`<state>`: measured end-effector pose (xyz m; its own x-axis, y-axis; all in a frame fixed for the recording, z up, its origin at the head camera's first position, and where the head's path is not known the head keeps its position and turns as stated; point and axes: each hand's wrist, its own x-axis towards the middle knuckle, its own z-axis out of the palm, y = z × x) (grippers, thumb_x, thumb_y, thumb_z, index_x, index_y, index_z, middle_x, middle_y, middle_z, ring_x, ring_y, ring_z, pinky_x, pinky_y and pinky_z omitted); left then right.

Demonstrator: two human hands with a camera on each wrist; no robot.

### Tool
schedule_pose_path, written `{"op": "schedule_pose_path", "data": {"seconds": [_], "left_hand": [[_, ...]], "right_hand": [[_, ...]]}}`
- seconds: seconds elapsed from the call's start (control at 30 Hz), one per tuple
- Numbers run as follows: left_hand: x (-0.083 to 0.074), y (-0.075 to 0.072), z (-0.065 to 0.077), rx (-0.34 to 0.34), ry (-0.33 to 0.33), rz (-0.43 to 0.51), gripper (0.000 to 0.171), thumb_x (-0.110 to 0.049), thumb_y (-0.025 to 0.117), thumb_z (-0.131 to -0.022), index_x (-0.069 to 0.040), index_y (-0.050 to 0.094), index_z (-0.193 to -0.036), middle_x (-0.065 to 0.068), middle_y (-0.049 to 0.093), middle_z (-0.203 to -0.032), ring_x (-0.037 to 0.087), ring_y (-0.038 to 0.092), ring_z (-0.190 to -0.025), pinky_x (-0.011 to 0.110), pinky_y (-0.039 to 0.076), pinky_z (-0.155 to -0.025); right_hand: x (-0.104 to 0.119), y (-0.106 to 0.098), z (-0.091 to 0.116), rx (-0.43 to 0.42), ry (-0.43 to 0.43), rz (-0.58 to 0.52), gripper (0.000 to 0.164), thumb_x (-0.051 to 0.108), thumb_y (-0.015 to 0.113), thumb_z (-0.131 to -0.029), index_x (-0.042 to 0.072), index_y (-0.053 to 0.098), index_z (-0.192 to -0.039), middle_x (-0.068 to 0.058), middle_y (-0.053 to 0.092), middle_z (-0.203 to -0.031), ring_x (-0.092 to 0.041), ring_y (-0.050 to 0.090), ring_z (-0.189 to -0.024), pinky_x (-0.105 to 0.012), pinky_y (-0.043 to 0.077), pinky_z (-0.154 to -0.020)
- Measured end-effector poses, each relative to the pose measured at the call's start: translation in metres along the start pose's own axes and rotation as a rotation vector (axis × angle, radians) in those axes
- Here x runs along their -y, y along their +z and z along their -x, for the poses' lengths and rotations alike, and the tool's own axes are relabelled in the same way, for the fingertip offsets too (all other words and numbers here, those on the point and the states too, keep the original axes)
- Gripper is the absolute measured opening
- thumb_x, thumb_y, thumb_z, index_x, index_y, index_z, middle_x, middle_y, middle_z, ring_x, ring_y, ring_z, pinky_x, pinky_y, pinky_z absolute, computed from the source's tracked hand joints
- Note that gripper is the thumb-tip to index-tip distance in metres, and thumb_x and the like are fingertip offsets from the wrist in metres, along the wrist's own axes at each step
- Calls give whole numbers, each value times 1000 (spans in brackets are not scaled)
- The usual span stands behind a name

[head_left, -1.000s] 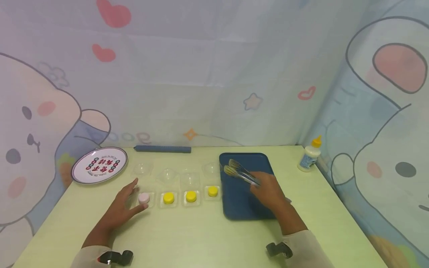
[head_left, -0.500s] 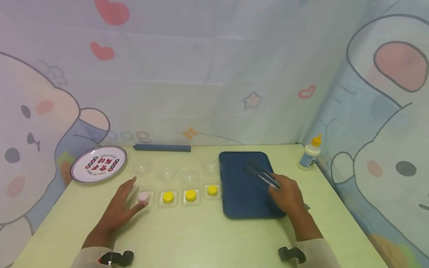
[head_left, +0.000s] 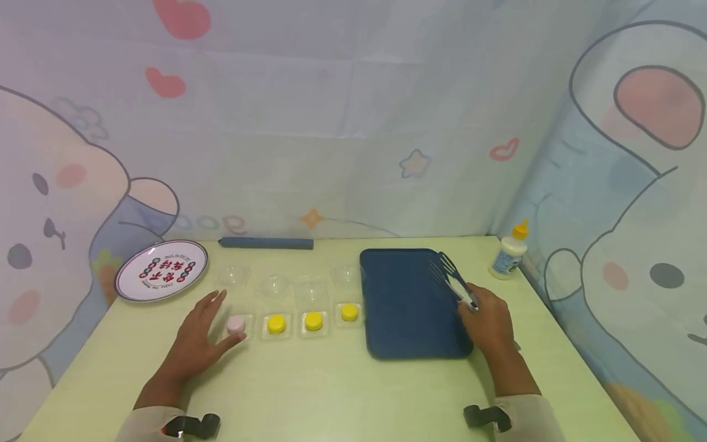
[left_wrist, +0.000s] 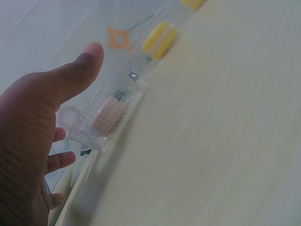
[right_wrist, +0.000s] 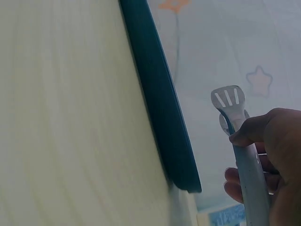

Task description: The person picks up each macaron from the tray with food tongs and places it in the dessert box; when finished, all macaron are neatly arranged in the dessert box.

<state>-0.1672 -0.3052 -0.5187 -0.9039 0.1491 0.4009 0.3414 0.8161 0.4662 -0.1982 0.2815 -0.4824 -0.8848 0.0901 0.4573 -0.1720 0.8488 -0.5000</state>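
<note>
My right hand [head_left: 488, 319] grips a pair of metal tongs [head_left: 455, 276] with slotted heads, held over the right edge of the dark blue tray [head_left: 411, 307]. In the right wrist view the thumb and fingers wrap the tongs [right_wrist: 249, 174]. My left hand [head_left: 196, 341] is spread beside a pink round piece [head_left: 235, 323] in a small clear plastic box; whether it touches the box I cannot tell. Several yellow round pieces [head_left: 277, 323] sit in similar clear boxes in a row to the right. Behind them stand open clear domed lids [head_left: 275, 285].
A white plate [head_left: 162, 270] with red lettering leans at the back left. A dark blue rod-shaped object [head_left: 266, 243] lies along the back edge. At the back right stands a white bottle [head_left: 509, 252] with a yellow nozzle. A printed cloth [head_left: 287, 123] hangs behind the table.
My right hand has moved right with the tongs, from over the tray's middle to its right edge. The tongs' heads have spread apart. The left hand has stayed almost still.
</note>
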Motion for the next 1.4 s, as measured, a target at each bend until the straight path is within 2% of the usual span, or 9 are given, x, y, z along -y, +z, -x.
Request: {"op": "schedule_pose_path", "data": {"seconds": [0.23, 0.67, 0.87, 1.07, 1.27, 1.4], "left_hand": [[-1, 0, 0, 11, -13, -50, 97, -41, 87, -89, -4, 42, -165, 30, 41, -164, 62, 48, -138, 79, 36, -108], [-5, 0, 2, 20, -18, -68, 93, -43, 85, -90, -2, 44, -163, 30, 42, -164, 64, 49, -137, 83, 35, -106], [-4, -1, 1, 19, -30, -74, 93, -43, 85, -91, -4, 44, -164, 29, 42, -165, 64, 50, -138, 84, 35, -107], [-4, -2, 2, 19, -37, -70, 93, -43, 86, -91, -4, 44, -164, 28, 42, -164, 61, 52, -138, 83, 38, -105], [-2, -1, 3, -14, -5, -76, 93, -41, 88, -88, -2, 47, -162, 28, 46, -161, 58, 55, -135, 81, 46, -98], [-4, -1, 2, -31, 6, -60, 92, -39, 88, -89, -1, 47, -162, 27, 47, -160, 56, 57, -134, 80, 49, -96]], "right_hand": [[-21, 0, -1, -66, 26, 9, 36, 0, 76, -91, -8, 73, -126, -32, 75, -120, -54, 73, -109, -67, 58, -90], [-40, 2, 2, -31, 120, 61, 31, 1, 74, -91, -4, 75, -121, -32, 75, -116, -57, 72, -108, -69, 55, -87], [-47, 3, 1, -24, 151, 64, 33, 0, 69, -92, -5, 74, -124, -33, 74, -119, -58, 71, -110, -70, 55, -88], [-49, 2, 3, 18, 189, 69, 34, -2, 67, -92, -4, 74, -125, -34, 74, -120, -59, 71, -112, -70, 56, -87], [-53, 3, 2, 100, 214, 88, 35, 1, 65, -92, -3, 72, -126, -33, 74, -118, -59, 71, -109, -70, 55, -82], [-54, 1, 0, 137, 242, 89, 47, 7, 65, -94, -6, 66, -139, -36, 70, -131, -61, 68, -118, -71, 56, -90]]}}
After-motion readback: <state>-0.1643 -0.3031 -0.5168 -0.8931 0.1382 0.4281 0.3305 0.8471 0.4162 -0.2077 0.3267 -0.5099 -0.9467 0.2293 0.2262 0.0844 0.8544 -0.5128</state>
